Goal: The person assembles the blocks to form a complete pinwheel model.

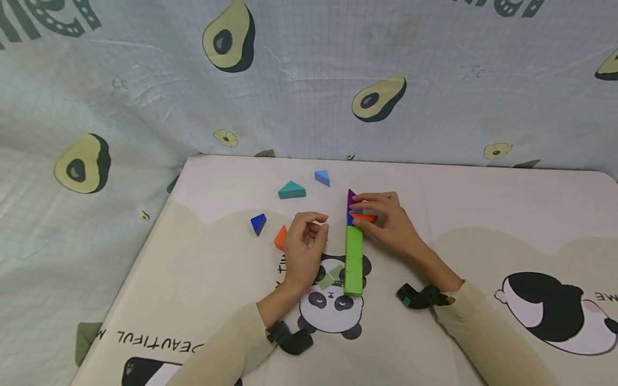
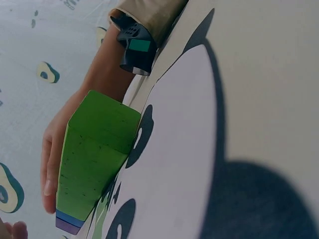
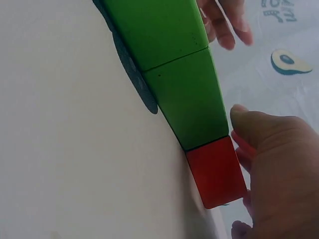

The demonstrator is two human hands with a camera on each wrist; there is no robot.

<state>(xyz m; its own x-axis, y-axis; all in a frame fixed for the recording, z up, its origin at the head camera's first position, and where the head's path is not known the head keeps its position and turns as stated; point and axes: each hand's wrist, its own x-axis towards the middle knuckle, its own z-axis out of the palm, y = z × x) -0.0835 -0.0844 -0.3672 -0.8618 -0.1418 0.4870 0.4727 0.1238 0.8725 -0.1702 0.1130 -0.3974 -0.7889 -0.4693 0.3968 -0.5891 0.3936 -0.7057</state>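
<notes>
Remotely, I have the right hand (image 1: 390,221) pinching an orange block (image 1: 365,217) beside the blue block (image 1: 350,220) at the far end of the green blocks (image 1: 354,262), the left hand (image 1: 301,251) loose and empty, for what looks like a fitting step needing gentle squaring before release.

Green row (image 1: 354,260): left hand (image 1: 305,246) and orange triangle (image 1: 280,238) obstruct leftward; right hand (image 1: 390,221) blocks far end. Passable: worktop (image 1: 381,300) just right of row's near end, short of right forearm (image 1: 438,269).
</notes>
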